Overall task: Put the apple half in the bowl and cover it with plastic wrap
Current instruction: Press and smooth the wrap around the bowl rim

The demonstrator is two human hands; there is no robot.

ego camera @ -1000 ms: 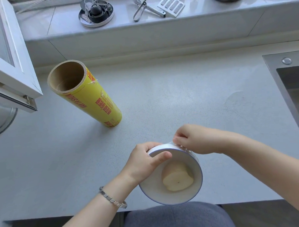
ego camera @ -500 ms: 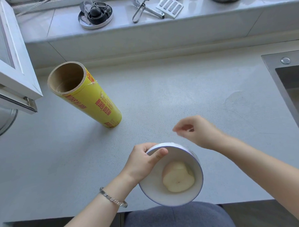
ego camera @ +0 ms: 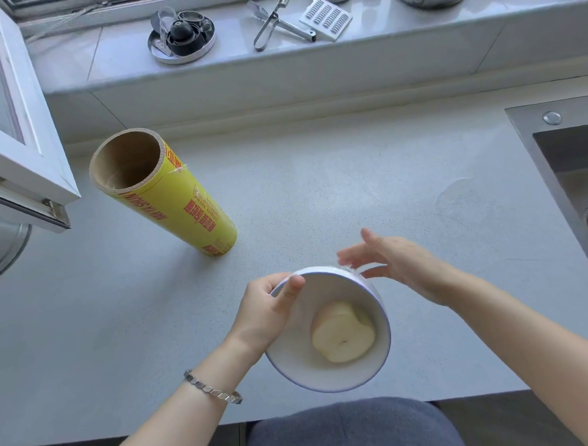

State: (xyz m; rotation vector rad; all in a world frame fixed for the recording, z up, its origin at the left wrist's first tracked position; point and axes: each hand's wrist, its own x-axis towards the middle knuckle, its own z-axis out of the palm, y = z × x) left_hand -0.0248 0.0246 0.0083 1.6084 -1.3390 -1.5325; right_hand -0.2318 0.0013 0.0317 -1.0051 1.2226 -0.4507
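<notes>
A white bowl (ego camera: 293,361) with a thin blue rim stands near the counter's front edge. The pale apple half (ego camera: 343,335) lies inside it, cut face up. My left hand (ego camera: 266,311) grips the bowl's left rim, thumb over the edge. My right hand (ego camera: 399,268) hovers at the far right rim with fingers spread and straight; whether they touch the bowl is unclear. A faint edge of clear wrap shows at the far rim under those fingers. The yellow roll of plastic wrap (ego camera: 184,207) stands on end at the left, apart from both hands.
A steel sink (ego camera: 573,163) takes up the right edge. An open white window frame (ego camera: 19,140) juts in at the left, above a metal pot. On the back ledge lie a round tin of small parts (ego camera: 181,35), a peeler (ego camera: 273,18) and a grater (ego camera: 326,19).
My right hand let go of the bowl's far rim, lifted away, and now has opened with fingers spread beside the rim. My left hand kept its hold on the bowl.
</notes>
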